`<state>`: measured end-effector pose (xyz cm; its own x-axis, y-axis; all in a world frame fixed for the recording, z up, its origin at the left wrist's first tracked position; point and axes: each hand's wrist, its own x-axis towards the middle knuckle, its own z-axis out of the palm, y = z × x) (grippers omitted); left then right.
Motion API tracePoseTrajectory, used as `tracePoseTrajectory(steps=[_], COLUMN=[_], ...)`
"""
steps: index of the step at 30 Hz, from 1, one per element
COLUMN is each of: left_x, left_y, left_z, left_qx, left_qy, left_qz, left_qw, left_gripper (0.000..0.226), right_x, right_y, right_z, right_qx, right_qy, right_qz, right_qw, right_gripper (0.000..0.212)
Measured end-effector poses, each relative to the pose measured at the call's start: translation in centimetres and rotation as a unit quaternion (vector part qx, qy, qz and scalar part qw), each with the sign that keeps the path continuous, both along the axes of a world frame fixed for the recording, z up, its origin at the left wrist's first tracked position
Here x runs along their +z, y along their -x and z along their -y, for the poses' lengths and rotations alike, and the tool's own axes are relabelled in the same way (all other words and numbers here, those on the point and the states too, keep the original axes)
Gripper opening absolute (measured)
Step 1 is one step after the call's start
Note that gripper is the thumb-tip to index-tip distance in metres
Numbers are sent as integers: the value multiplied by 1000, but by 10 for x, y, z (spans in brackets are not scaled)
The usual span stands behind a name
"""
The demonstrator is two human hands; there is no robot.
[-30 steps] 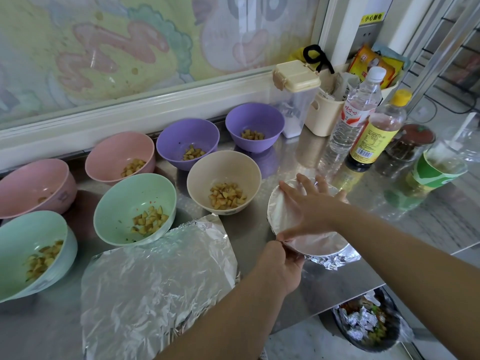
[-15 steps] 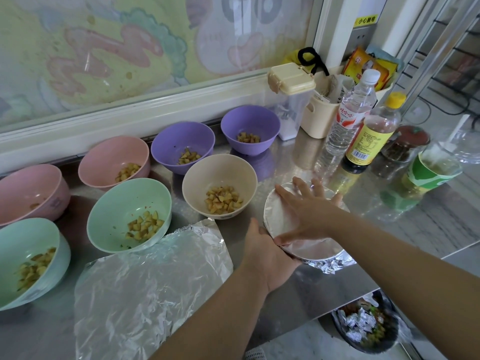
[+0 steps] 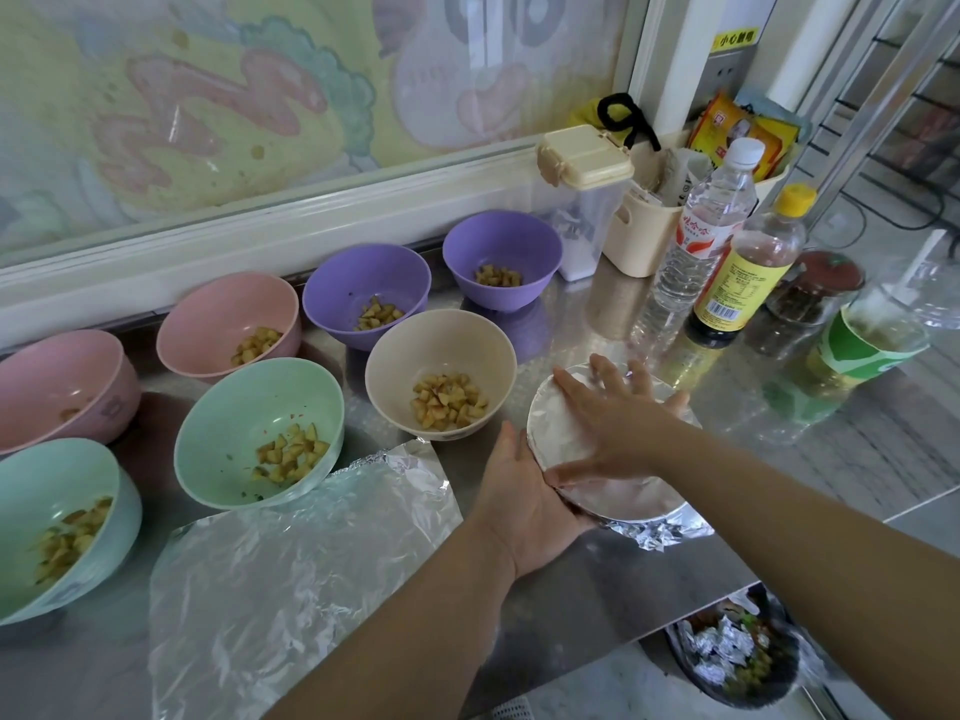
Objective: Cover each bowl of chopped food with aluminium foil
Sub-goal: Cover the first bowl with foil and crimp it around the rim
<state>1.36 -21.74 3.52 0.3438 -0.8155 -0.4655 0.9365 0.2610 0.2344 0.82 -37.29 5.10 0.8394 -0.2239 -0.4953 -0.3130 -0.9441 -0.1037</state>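
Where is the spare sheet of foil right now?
In the head view, the foil sheet lies on the counter, lower left, in front of a green bowl and beside the left hand.

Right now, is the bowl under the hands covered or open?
Covered: foil lies flat across the bowl and crumples below its rim. The right hand presses on top; the left hand cups the side.
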Motion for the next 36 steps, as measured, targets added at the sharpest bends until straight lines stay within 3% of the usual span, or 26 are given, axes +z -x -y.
tracePoseTrajectory(steps=[6,10,15,18,21,25,29,36], left_x=[-5,-22,-7,-10,-22,-22,-23,-24], left_y=[-13,-27,-27,-26,-19,6,17,22], left_z=[-3,0,2,-1,-10,-20,-19,-18], left_qx=[50,112,160,178,143,34,-21,28], left_qy=[-13,-67,-166,-208,-261,-345,-316,-250], left_qz=[-39,-44,50,76,91,81,26,-64], left_qw=[998,991,972,959,950,935,948,966], left_gripper=[73,73,61,48,33,23,28,18], right_x=[-11,3,20,25,20,16,16,14], right_y=[0,2,12,13,9,6,5,5], right_z=[-4,10,32,26,13,7,7,4], right_qx=[-48,-103,-85,-15,41,57,52,40], right_qy=[-4,-30,50,45,-19,-17,-10,-10], right_qz=[17,-31,-50,-5,-7,-30,-32,-26], right_qw=[999,994,994,999,999,998,998,999], right_gripper=[145,159,159,153,148,145,145,145])
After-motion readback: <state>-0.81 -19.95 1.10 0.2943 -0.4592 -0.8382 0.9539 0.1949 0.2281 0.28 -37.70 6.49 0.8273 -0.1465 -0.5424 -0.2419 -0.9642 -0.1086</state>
